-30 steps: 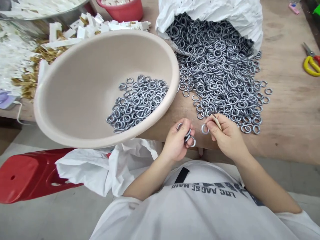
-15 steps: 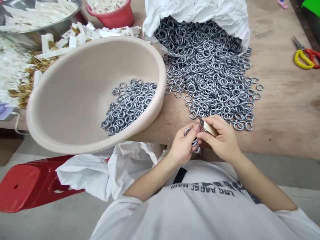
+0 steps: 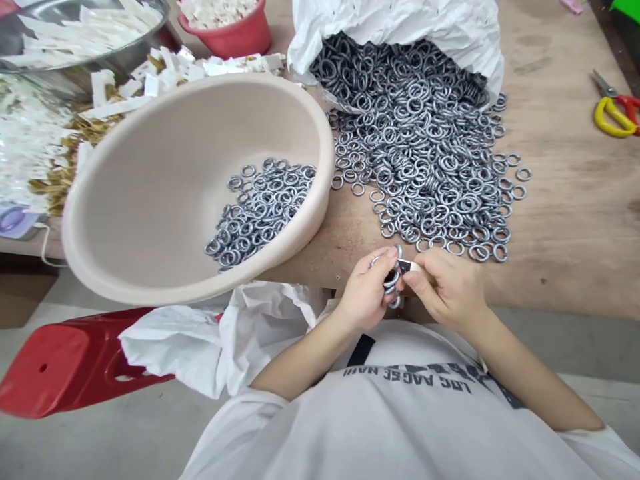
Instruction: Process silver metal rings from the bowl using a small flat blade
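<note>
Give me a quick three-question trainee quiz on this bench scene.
1. Which holds the bunch of metal rings: the left hand or the right hand?
2. True or false: the yellow-handled scissors lie on the wooden table to the right of the heap of metal rings.
3. Fill in the blank: the right hand pinches a small tan ____.

Key: 1. left hand; 2. true; 3. small tan strip.

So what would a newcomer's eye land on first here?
The big heap of grey metal rings spilling from a white sack at top centre stands out. Left of it, a tilted beige basin holds a smaller pile of rings. At the bottom, the left hand grips a few rings while the right hand pinches a tan strip.
</note>
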{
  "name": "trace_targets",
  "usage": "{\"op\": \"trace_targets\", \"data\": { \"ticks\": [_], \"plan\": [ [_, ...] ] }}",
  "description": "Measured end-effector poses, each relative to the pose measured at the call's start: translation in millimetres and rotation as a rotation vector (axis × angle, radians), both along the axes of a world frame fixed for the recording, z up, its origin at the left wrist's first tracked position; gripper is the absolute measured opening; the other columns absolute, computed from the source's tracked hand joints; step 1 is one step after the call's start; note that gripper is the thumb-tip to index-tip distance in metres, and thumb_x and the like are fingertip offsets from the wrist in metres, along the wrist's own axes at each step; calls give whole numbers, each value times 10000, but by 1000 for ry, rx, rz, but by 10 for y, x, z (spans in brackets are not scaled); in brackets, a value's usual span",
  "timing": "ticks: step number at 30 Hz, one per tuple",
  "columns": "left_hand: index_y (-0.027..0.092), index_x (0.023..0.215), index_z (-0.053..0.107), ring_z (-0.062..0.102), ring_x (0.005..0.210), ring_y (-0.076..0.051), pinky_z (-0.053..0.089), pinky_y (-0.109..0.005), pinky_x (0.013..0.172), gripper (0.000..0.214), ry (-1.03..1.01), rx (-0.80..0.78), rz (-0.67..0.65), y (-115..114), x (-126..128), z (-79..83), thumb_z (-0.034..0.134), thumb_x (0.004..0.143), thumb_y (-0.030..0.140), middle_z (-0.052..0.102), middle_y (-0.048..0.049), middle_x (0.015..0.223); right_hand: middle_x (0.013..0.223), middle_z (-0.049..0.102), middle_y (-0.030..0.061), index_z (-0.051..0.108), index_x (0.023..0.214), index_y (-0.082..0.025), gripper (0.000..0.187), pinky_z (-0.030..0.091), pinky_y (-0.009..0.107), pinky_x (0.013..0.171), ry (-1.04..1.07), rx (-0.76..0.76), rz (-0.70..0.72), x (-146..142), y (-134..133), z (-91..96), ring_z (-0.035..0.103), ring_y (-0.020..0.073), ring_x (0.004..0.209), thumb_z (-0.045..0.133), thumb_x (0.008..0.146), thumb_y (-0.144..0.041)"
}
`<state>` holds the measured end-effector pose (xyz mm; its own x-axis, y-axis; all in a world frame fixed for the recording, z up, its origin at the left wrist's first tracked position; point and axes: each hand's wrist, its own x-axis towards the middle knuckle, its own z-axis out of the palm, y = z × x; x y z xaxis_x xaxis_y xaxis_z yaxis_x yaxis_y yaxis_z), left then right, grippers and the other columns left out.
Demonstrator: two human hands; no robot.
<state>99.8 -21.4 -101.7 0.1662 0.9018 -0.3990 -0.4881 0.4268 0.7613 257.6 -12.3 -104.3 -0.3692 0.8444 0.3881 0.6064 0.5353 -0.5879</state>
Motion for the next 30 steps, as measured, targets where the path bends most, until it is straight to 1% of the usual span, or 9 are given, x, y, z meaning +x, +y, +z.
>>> {"op": "trace_targets", "data": {
  "ticks": [4, 11, 16, 21, 25, 27, 29, 30],
  "plan": [
    [180, 744, 514, 323, 354, -24, 232, -119, 333, 317, 4, -50, 27, -6, 12, 11, 685, 835, 432, 496, 67, 498, 691, 619, 11, 611, 751, -197, 389, 326, 295, 615, -93, 93, -3, -26, -18, -5, 533, 132, 626, 515, 1013, -468],
    [184, 765, 492, 313, 342, -13, 225, -102, 335, 327, -12, -96, 6, -17, -17, 23, 697, 826, 431, 491, 75, 497, 665, 599, 2, 599, 734, -193, 375, 312, 298, 606, -120, 137, 20, -41, 15, -14, 516, 129, 608, 543, 1003, -448],
    [184, 766, 487, 316, 332, -11, 237, -102, 342, 321, -51, -106, -26, -28, -40, 25, 697, 827, 419, 495, 75, 498, 654, 590, -1, 592, 721, -190, 372, 319, 293, 614, -96, 115, 32, -34, 8, -11, 515, 125, 603, 558, 998, -436],
    [183, 763, 484, 310, 340, -9, 232, -100, 345, 318, -59, -95, -27, -20, -60, 22, 684, 847, 416, 499, 74, 506, 650, 587, -1, 586, 716, -192, 374, 317, 293, 613, -106, 110, 35, -67, -4, 5, 514, 128, 605, 558, 996, -437],
    [180, 760, 495, 316, 358, -16, 231, -108, 347, 332, -40, -58, -34, -40, -78, -3, 689, 854, 432, 505, 69, 513, 651, 601, -2, 585, 706, -199, 387, 321, 289, 619, -110, 50, 65, -56, 19, 20, 519, 128, 601, 537, 1005, -440],
    [173, 746, 507, 326, 362, -20, 234, -118, 349, 356, -37, -31, -106, -85, -87, -13, 691, 856, 458, 523, 56, 517, 655, 614, -1, 603, 726, -206, 395, 322, 284, 615, -104, -26, 6, -8, 81, 14, 529, 132, 602, 498, 1020, -449],
    [161, 713, 519, 329, 358, -22, 228, -132, 348, 391, -37, 4, -214, -134, -109, -13, 678, 868, 483, 543, 33, 518, 665, 634, 4, 632, 768, -213, 408, 321, 281, 608, -103, -114, -117, 46, 172, 0, 543, 142, 606, 457, 1031, -471],
    [158, 698, 519, 325, 355, -21, 222, -137, 348, 402, -44, 18, -242, -150, -129, -9, 672, 874, 485, 544, 27, 518, 673, 643, 8, 643, 792, -215, 415, 321, 282, 606, -110, -148, -170, 62, 219, -7, 550, 148, 610, 442, 1033, -486]
  ]
}}
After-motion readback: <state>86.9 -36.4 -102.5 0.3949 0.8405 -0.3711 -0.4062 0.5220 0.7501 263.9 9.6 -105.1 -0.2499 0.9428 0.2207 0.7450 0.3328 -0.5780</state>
